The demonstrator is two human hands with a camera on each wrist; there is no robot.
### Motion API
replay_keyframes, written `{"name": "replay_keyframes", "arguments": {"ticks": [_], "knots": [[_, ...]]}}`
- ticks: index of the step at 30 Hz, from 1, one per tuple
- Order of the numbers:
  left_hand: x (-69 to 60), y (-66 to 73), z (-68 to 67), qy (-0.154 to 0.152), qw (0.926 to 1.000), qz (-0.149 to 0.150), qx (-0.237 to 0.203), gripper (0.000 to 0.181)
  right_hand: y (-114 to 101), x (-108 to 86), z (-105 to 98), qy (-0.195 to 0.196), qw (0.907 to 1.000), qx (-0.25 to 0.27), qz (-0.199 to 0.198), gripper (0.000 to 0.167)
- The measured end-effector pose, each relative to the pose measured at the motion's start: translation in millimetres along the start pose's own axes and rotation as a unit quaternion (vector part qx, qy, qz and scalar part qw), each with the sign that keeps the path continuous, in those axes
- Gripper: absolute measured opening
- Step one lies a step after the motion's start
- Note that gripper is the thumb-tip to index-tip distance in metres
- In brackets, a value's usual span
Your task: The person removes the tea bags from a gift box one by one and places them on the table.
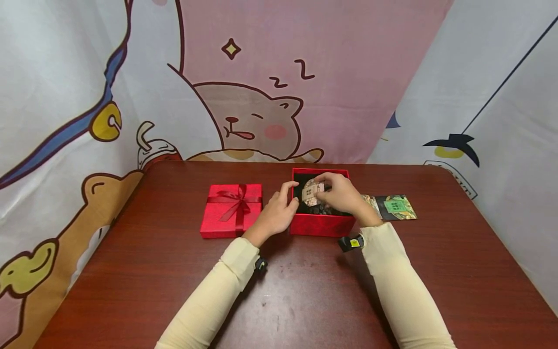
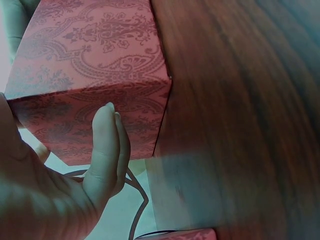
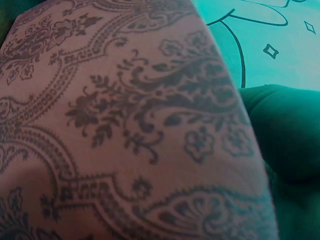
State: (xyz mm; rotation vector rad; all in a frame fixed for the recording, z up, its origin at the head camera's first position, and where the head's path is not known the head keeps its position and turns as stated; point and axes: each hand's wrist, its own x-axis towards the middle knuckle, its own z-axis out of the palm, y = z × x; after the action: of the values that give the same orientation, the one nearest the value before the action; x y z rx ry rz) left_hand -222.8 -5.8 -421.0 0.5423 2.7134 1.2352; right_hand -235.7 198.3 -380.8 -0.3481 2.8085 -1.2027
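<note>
A red patterned gift box (image 1: 322,226) stands uncovered on the table, with dark filling inside. My left hand (image 1: 277,212) holds its left end: thumb and forefinger reach over the rim, and in the left wrist view other fingers (image 2: 105,150) lie along the outer end wall. Over the box's opening, my right hand (image 1: 341,195) pinches a small brownish packet (image 1: 310,192) bearing a window-like print. Most of the right wrist view is the box's front wall (image 3: 125,100), which hides the packet and nearly all of that hand.
Left of the box lies its red lid (image 1: 224,220) with a dark red ribbon bow. To the right, partly behind my right wrist, are flat printed packets (image 1: 397,207), one with a green label. A cartoon-printed cloth (image 1: 340,97) hangs behind the table (image 1: 296,300).
</note>
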Motion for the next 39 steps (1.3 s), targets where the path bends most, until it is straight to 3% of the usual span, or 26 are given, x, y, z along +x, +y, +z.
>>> {"name": "replay_keyframes", "arguments": {"ticks": [13, 39], "knots": [[0.0, 0.9, 1.4, 0.010, 0.9999, 0.000, 0.004, 0.046, 0.8, -17.4, -17.3, 0.001, 0.9976, 0.068, 0.002, 0.040], [-1.4, 0.4, 1.3, 0.015, 0.9998, 0.013, 0.003, 0.046, 15.7, -48.2, -54.0, 0.031, 0.9934, 0.110, 0.015, 0.042]]}}
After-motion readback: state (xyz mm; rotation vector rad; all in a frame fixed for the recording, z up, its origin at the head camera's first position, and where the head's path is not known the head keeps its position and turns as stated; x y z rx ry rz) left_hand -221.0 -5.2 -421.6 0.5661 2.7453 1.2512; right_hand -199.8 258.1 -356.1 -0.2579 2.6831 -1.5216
